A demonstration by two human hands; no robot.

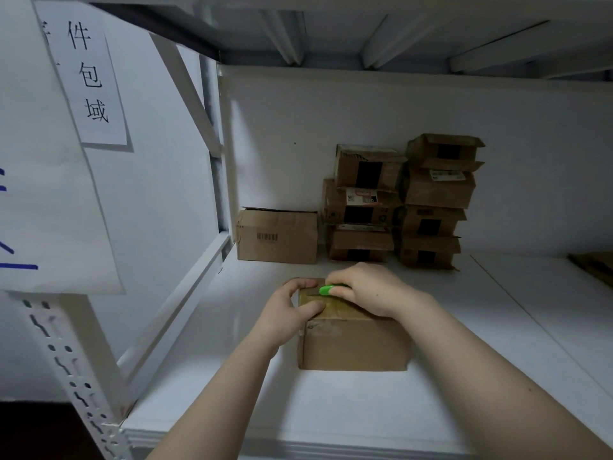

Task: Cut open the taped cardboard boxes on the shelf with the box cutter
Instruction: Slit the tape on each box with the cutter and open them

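Far left: we note a paper sign (96,81) with printed characters. In front of it hangs a larger white sheet (49,200) with blue pen strokes. Below, a perforated white post (63,356) of the rack.

Left of centre: our left hand (285,315) grips the near cardboard box (351,343) at its top left corner, fingers curled over the far edge, thumb pressed on the top face. This box stands on the white shelf (365,413), towards the front, its top seam taped.

Behind, against the back wall: a single brown box (277,235) with a barcode on its front.

Centre: the green box cutter (326,289) lies tip-down on the top of the near box, close to the left fingers. Our right hand (371,288) is wrapped round its handle; the blade itself is too small to make out.

Right of centre, at the back: two stacks of cardboard boxes (398,207) side by side, touching, several with dark tape strips and labels; the top right box has its flaps raised.

Far right edge: flat brown cardboard (593,265) lies on the shelf.
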